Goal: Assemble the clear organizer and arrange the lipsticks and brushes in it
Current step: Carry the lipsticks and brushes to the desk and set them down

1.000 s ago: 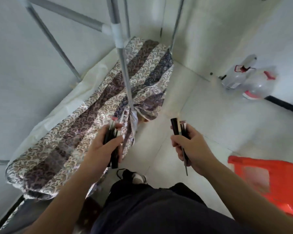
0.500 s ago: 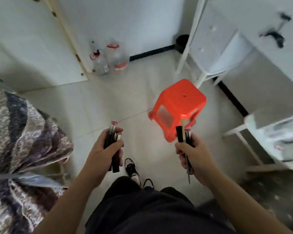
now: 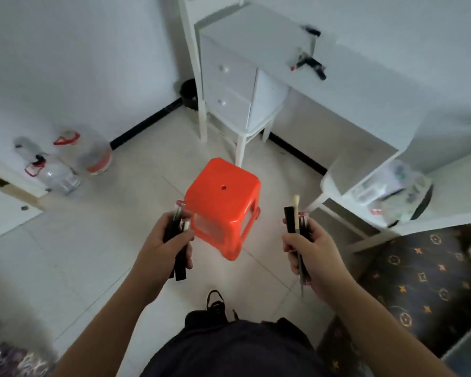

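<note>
Left hand (image 3: 165,247) grips a bundle of dark lipstick tubes (image 3: 179,238); right hand (image 3: 314,254) grips brushes and tubes (image 3: 297,221), upright. Both held above the tiled floor near an orange stool (image 3: 223,197). More lipsticks (image 3: 312,65) lie on the white counter (image 3: 365,85), well apart.

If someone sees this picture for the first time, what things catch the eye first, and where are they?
The bright orange stool stands on the pale floor in the middle, just beyond the hands. The left hand grips a bundle of dark lipsticks and brushes, and the right hand grips another bundle. A white dresser stands behind.
</note>
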`<state>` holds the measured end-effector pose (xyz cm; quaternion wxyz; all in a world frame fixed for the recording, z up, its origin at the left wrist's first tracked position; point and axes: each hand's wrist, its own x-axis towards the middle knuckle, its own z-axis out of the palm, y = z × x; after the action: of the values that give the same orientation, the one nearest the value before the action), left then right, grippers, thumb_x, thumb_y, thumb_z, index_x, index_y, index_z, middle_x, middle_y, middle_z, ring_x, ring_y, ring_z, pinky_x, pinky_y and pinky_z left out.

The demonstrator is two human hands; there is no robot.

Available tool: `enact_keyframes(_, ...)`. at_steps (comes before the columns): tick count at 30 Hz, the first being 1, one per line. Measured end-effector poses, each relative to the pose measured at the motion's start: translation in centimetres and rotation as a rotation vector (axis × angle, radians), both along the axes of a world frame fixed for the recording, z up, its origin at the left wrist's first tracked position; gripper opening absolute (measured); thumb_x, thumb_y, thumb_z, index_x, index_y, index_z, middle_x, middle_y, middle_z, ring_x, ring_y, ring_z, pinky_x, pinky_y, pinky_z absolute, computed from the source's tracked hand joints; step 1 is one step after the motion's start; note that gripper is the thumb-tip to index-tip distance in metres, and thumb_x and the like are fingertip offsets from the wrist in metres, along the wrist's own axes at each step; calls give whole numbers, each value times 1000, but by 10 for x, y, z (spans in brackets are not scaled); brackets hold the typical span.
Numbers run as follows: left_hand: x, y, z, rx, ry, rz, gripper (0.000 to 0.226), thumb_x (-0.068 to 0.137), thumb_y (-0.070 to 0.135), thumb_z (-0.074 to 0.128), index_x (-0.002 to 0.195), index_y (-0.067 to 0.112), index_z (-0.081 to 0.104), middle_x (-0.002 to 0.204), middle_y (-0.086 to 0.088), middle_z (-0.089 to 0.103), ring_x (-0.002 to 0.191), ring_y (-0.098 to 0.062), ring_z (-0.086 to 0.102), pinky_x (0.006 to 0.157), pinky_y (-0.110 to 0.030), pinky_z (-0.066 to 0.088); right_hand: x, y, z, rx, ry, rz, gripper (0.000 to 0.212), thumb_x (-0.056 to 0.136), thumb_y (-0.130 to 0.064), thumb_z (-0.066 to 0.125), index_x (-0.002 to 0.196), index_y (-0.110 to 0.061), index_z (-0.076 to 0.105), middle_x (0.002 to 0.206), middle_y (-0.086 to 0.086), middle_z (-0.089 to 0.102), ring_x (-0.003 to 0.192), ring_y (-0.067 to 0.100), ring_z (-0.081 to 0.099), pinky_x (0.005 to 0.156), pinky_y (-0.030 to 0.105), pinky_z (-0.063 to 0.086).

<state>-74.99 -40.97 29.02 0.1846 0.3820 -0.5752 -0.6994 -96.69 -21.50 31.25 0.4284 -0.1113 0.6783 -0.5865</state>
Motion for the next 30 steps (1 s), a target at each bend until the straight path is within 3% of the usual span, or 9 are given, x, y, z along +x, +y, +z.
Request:
enact_keyframes(4,-61,-33,9,-39,11,-150,28,91,20,63,118,27,63,75,-8,54,60,-25,53,61,-43,52,-38,1,1,-41,15,-165,22,86,-10,66,102,-25,68,72,8,61,48,18,48,41,29,41)
enact_keyframes(8,-123,-50,13,-59,-2,-244,28,100,6,57,115,29,64,71,-12,51,59,-25,51,59,-39,51,-80,3,-6,-41,56,-278,10,86,-5,64,89,-15,63,62,6,57,43,19,44,38,25,37)
enact_keyframes(13,-205,-64,9,-63,-34,-295,25,97,10,60,115,26,63,68,-10,54,60,-25,53,60,-40,52,-153,-7,-20,-49,42,-383,9,84,-10,66,90,-14,62,70,8,61,45,19,45,40,28,38)
enact_keyframes(16,-262,-74,3,-71,-54,-305,23,93,19,62,114,27,63,72,-13,58,60,-27,55,62,-44,51,-208,-17,-27,-37,32,-385,20,80,-15,67,98,-11,61,70,8,61,44,20,45,41,30,35)
enact_keyframes(18,-300,-78,1,-67,-57,-288,23,97,15,60,115,29,64,76,-12,60,60,-27,55,62,-43,51,-247,-24,-27,-25,26,-370,21,79,-16,67,99,-11,61,70,9,60,44,20,44,41,31,33)
enact_keyframes(26,-456,-86,11,-81,-54,-265,30,99,6,57,111,33,65,67,-8,58,55,-22,57,56,-29,53,-405,-41,-12,77,76,-293,16,70,-26,70,85,-25,67,66,10,59,46,22,45,45,33,37)
enact_keyframes(30,-508,-99,20,-96,-40,-211,32,98,3,58,108,32,67,73,-7,56,60,-20,55,57,-37,52,-463,-50,-15,77,90,-312,20,75,-20,68,95,-18,64,67,7,61,45,21,44,45,32,33)
